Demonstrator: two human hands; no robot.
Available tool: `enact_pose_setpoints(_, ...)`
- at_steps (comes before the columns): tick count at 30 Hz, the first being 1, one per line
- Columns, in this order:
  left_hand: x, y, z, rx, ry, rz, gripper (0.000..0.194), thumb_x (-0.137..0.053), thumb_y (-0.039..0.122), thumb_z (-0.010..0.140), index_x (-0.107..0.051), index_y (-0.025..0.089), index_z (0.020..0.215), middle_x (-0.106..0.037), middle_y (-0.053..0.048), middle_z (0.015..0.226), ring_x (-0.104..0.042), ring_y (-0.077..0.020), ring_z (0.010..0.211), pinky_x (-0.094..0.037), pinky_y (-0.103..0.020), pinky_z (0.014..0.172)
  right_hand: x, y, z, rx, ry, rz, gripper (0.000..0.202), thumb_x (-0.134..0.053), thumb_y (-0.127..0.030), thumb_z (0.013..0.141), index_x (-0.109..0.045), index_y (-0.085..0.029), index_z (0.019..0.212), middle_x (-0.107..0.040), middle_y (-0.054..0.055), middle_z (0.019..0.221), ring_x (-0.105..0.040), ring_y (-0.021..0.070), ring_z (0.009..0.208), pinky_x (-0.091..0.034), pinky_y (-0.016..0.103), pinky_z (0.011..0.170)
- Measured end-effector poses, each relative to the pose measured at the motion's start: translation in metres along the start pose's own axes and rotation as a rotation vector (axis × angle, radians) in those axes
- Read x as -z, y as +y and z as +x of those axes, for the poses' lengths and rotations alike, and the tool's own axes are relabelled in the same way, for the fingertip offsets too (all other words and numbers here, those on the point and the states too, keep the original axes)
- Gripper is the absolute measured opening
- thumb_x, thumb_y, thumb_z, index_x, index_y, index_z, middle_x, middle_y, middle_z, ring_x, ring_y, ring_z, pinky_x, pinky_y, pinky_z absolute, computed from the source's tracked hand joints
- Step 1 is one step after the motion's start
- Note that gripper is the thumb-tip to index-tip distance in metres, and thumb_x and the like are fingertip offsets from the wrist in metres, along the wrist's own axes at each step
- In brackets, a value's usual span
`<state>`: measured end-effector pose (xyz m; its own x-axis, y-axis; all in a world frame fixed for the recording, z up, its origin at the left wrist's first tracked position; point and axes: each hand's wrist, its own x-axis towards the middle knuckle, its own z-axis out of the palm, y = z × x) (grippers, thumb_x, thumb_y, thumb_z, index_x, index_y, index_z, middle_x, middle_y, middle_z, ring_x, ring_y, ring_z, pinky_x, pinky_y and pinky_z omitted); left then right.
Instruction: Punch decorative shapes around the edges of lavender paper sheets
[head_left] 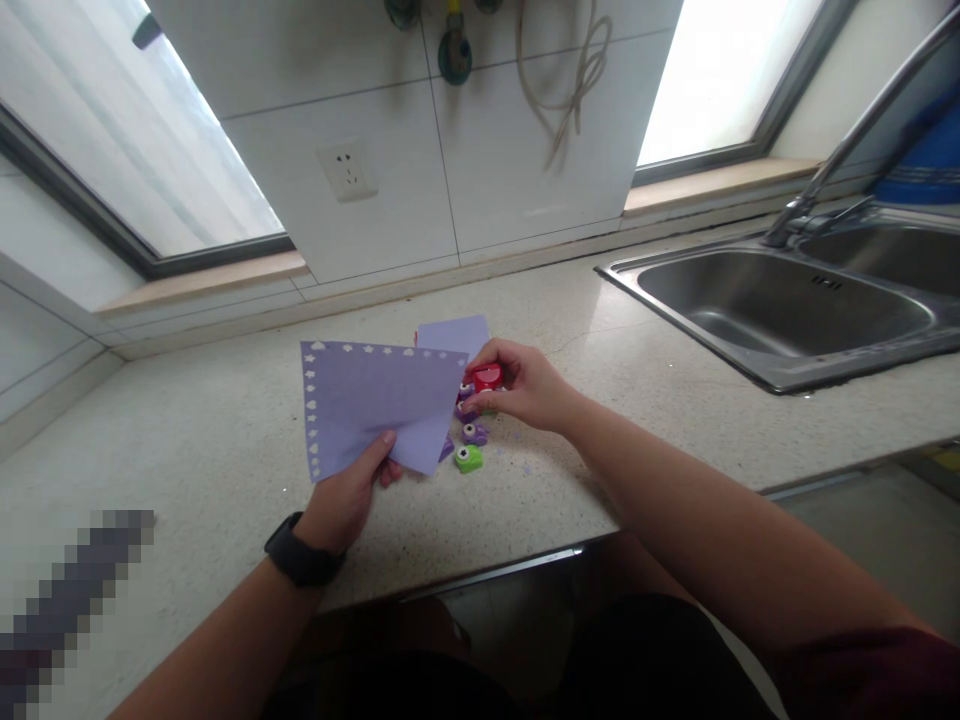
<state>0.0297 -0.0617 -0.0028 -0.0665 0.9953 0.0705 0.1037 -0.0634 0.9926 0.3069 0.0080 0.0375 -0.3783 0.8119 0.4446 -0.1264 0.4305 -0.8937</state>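
Head view: a person at a speckled counter (225, 440), working a purple paper sheet (375, 410) and a red punch (488, 377).
Left hand (345, 500): grip clamped on the sheet's lower edge, thumb on top, sheet held clear of the counter.
Right hand (525, 385): fingers closed around the red punch at the sheet's right corner.
Sheet: likely light and floppy (shapes already cut along its top and left edges); best pinched near an edge.
Punch: probably hard, smooth plastic, small enough for a fingertip hold.
Nearby: purple punch (474, 433), green punch (469, 459), second purple sheet (454, 335), sink (780, 310).
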Motion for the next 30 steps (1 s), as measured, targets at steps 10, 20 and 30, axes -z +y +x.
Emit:
enact_pose_setpoints(10,-0.001,0.003,-0.001,0.032,0.006,0.005,0.033,-0.073,0.047,0.089,-0.066,0.020,0.070,-0.063,-0.002,0.059,-0.056,-0.0158,0.053,-0.047,-0.031,0.056,-0.001,0.002,0.000,-0.029,-0.002,0.039,0.047,-0.097,-0.030,0.064,-0.065,-0.019,0.097,-0.071,0.000,0.083,-0.070,0.0157,0.077,-0.059,0.032,0.072)
enact_pose_setpoints(20,-0.002,0.007,-0.001,0.023,-0.001,0.011,0.035,-0.073,0.046,0.090,-0.063,0.021,0.067,-0.062,-0.001,0.058,-0.056,-0.0157,0.053,-0.046,-0.031,0.056,-0.005,0.000,0.007,-0.150,0.083,0.164,0.048,-0.093,-0.020,0.066,-0.067,-0.021,0.106,-0.074,0.000,0.089,-0.071,0.0129,0.075,-0.063,0.028,0.071)
enact_pose_setpoints(30,-0.002,0.003,0.000,0.018,0.038,0.036,0.040,-0.070,0.050,0.091,-0.062,0.022,0.063,-0.062,-0.001,0.056,-0.055,-0.0159,0.052,-0.048,-0.032,0.058,-0.011,-0.002,0.005,-0.149,0.093,0.437,0.047,-0.090,-0.023,0.076,-0.069,-0.020,0.117,-0.077,0.007,0.116,-0.075,0.0140,0.090,-0.066,0.031,0.085)
